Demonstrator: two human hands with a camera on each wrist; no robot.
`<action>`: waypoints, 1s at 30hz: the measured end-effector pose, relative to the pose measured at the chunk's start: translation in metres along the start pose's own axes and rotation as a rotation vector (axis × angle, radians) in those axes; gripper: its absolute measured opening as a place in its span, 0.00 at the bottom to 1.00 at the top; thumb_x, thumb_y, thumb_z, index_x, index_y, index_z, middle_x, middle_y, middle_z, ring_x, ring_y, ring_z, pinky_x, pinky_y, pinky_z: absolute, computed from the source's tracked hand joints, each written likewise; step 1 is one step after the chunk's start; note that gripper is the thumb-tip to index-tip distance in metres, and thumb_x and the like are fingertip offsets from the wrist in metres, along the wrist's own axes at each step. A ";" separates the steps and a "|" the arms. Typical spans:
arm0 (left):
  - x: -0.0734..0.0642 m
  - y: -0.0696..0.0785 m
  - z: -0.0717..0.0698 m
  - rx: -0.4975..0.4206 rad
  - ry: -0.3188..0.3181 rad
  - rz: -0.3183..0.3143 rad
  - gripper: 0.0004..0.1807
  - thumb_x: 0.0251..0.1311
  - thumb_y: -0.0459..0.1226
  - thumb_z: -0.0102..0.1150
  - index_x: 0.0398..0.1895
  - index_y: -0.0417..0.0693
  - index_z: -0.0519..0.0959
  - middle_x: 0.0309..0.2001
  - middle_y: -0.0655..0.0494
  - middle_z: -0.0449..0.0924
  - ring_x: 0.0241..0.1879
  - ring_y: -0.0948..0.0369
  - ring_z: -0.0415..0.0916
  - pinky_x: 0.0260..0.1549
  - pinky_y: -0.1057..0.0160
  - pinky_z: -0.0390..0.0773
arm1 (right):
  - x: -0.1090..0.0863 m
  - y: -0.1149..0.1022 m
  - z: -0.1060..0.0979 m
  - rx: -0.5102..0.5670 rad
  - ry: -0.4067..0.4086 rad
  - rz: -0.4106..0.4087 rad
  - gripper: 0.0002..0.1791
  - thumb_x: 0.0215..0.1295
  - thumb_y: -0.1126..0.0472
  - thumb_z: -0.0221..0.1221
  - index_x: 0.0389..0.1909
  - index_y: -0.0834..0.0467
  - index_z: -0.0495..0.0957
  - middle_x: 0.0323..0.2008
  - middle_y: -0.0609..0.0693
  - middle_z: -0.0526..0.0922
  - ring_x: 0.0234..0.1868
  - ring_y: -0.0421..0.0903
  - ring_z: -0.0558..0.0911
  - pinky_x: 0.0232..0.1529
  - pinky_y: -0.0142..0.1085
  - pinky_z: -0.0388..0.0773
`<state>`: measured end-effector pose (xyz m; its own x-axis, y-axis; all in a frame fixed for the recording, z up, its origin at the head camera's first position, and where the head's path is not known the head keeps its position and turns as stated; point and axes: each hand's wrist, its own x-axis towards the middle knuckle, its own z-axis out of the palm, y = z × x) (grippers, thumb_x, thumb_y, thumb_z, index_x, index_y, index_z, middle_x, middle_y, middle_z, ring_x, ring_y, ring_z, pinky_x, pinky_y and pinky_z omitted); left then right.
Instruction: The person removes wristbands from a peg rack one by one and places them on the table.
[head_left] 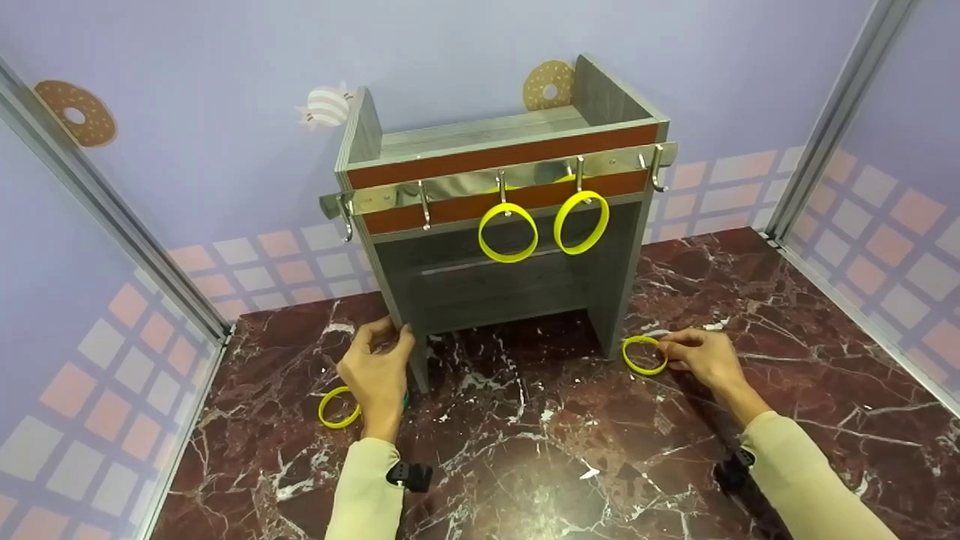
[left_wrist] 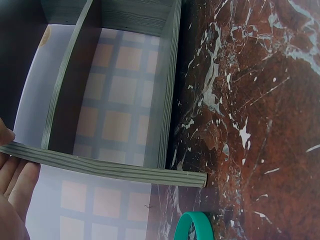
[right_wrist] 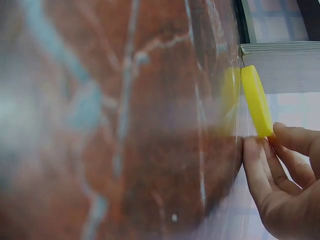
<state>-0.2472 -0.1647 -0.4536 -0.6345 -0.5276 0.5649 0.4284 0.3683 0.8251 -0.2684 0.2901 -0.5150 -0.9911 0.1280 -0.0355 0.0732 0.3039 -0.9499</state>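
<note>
My left hand [head_left: 379, 375] grips the front edge of the left side panel [left_wrist: 125, 171] of a grey wooden shelf [head_left: 480, 135], thumb on one face and fingers on the other. Low by the shelf's right foot, my right hand [head_left: 705, 360] pinches a yellow wristband [right_wrist: 256, 102] between thumb and fingertips, close over the table. Two more yellow bands hang from the metal hook rail [head_left: 457, 186]: one band [head_left: 508, 259] on a middle hook, another band [head_left: 559, 231] on the hook to its right. Beside my left wrist lies a yellow wristband [head_left: 339, 427].
A green wristband [left_wrist: 201, 227] stands by the left panel's foot, mostly hidden behind my left hand in the head view. The table [head_left: 525, 465] is dark red marble-patterned and glossy. Patterned lilac walls [head_left: 225, 150] close it in behind and on both sides.
</note>
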 end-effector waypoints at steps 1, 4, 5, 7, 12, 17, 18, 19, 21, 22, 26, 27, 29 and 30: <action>0.000 0.000 0.000 -0.001 -0.002 -0.001 0.08 0.52 0.25 0.76 0.36 0.35 0.89 0.32 0.45 0.90 0.30 0.54 0.88 0.30 0.72 0.85 | 0.000 -0.001 0.000 -0.036 0.015 -0.004 0.15 0.71 0.68 0.68 0.51 0.76 0.84 0.39 0.56 0.91 0.32 0.39 0.88 0.35 0.30 0.88; 0.000 0.000 0.000 -0.003 -0.009 0.006 0.08 0.53 0.25 0.76 0.37 0.35 0.89 0.32 0.45 0.89 0.30 0.54 0.88 0.30 0.72 0.85 | -0.001 -0.003 -0.002 -0.135 0.062 -0.023 0.14 0.71 0.64 0.70 0.50 0.71 0.86 0.36 0.53 0.91 0.30 0.39 0.87 0.28 0.29 0.84; 0.000 0.000 0.000 -0.005 -0.010 0.009 0.08 0.53 0.25 0.76 0.37 0.35 0.89 0.32 0.45 0.89 0.30 0.53 0.88 0.30 0.72 0.85 | -0.001 -0.005 -0.003 -0.157 0.077 -0.031 0.14 0.71 0.63 0.70 0.49 0.70 0.87 0.37 0.53 0.91 0.30 0.39 0.88 0.27 0.29 0.84; 0.000 0.000 0.000 -0.007 -0.012 0.016 0.08 0.53 0.25 0.76 0.37 0.35 0.89 0.32 0.45 0.89 0.30 0.52 0.89 0.30 0.73 0.85 | -0.002 -0.007 -0.004 -0.178 0.097 -0.050 0.15 0.71 0.62 0.70 0.50 0.69 0.87 0.38 0.54 0.91 0.31 0.41 0.88 0.28 0.30 0.84; 0.000 0.000 0.000 -0.011 -0.005 0.022 0.08 0.53 0.24 0.76 0.36 0.35 0.89 0.32 0.45 0.89 0.30 0.52 0.88 0.29 0.73 0.85 | -0.004 -0.019 -0.005 -0.139 0.126 -0.119 0.16 0.74 0.63 0.67 0.53 0.72 0.85 0.44 0.60 0.90 0.37 0.45 0.90 0.40 0.34 0.89; -0.001 0.001 -0.001 -0.021 -0.004 0.012 0.08 0.52 0.24 0.76 0.36 0.35 0.89 0.31 0.45 0.89 0.29 0.53 0.88 0.28 0.72 0.85 | -0.007 -0.036 -0.006 -0.043 0.160 -0.173 0.17 0.75 0.63 0.66 0.55 0.72 0.83 0.45 0.62 0.89 0.38 0.39 0.88 0.44 0.33 0.88; -0.001 0.001 -0.001 -0.023 -0.005 0.012 0.08 0.52 0.24 0.76 0.36 0.35 0.89 0.31 0.45 0.89 0.29 0.53 0.88 0.29 0.72 0.85 | -0.007 -0.039 -0.006 -0.033 0.170 -0.182 0.17 0.75 0.62 0.67 0.55 0.72 0.84 0.45 0.62 0.89 0.38 0.37 0.88 0.43 0.32 0.88; -0.001 0.000 -0.001 -0.024 -0.006 0.012 0.08 0.52 0.24 0.76 0.36 0.35 0.89 0.31 0.45 0.89 0.29 0.52 0.88 0.29 0.72 0.85 | -0.008 -0.043 -0.006 -0.024 0.180 -0.190 0.18 0.75 0.61 0.67 0.56 0.71 0.84 0.45 0.61 0.89 0.36 0.36 0.88 0.41 0.30 0.87; -0.001 0.000 -0.001 -0.030 -0.006 0.012 0.08 0.52 0.24 0.76 0.36 0.35 0.88 0.31 0.45 0.89 0.30 0.52 0.88 0.29 0.71 0.86 | -0.010 -0.051 -0.005 -0.019 0.205 -0.214 0.18 0.75 0.59 0.67 0.55 0.70 0.84 0.43 0.59 0.90 0.34 0.34 0.87 0.36 0.27 0.85; -0.001 0.000 -0.001 -0.032 -0.006 0.012 0.07 0.53 0.24 0.76 0.35 0.35 0.88 0.31 0.45 0.89 0.30 0.53 0.88 0.30 0.71 0.86 | -0.011 -0.055 -0.005 -0.026 0.221 -0.229 0.18 0.74 0.58 0.68 0.55 0.68 0.85 0.43 0.57 0.90 0.33 0.32 0.86 0.34 0.25 0.83; -0.001 -0.001 0.000 -0.038 -0.003 0.014 0.08 0.52 0.24 0.76 0.35 0.35 0.89 0.31 0.45 0.89 0.30 0.53 0.88 0.30 0.69 0.87 | -0.020 -0.076 -0.002 0.026 0.261 -0.294 0.16 0.75 0.60 0.67 0.53 0.69 0.86 0.41 0.56 0.91 0.32 0.32 0.86 0.30 0.24 0.80; -0.001 -0.001 0.000 -0.038 -0.003 0.015 0.08 0.52 0.23 0.76 0.35 0.35 0.89 0.31 0.45 0.89 0.30 0.53 0.88 0.30 0.69 0.87 | -0.021 -0.080 -0.001 0.055 0.266 -0.313 0.16 0.75 0.61 0.67 0.52 0.70 0.86 0.41 0.54 0.91 0.33 0.32 0.87 0.31 0.24 0.82; -0.001 -0.001 0.000 -0.036 -0.001 0.017 0.08 0.52 0.23 0.76 0.35 0.34 0.89 0.31 0.45 0.89 0.30 0.52 0.88 0.30 0.69 0.87 | -0.023 -0.087 0.001 0.114 0.269 -0.347 0.15 0.75 0.63 0.66 0.52 0.71 0.85 0.40 0.52 0.91 0.34 0.35 0.89 0.33 0.25 0.84; -0.001 -0.001 0.000 -0.032 0.000 0.018 0.08 0.52 0.24 0.76 0.35 0.35 0.89 0.31 0.45 0.89 0.30 0.52 0.88 0.29 0.70 0.86 | -0.023 -0.087 0.001 0.151 0.269 -0.369 0.14 0.75 0.63 0.67 0.51 0.72 0.85 0.39 0.51 0.92 0.35 0.36 0.89 0.35 0.26 0.85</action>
<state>-0.2469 -0.1648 -0.4545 -0.6262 -0.5212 0.5798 0.4603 0.3531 0.8145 -0.2521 0.2592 -0.4315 -0.8824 0.2835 0.3755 -0.3150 0.2369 -0.9191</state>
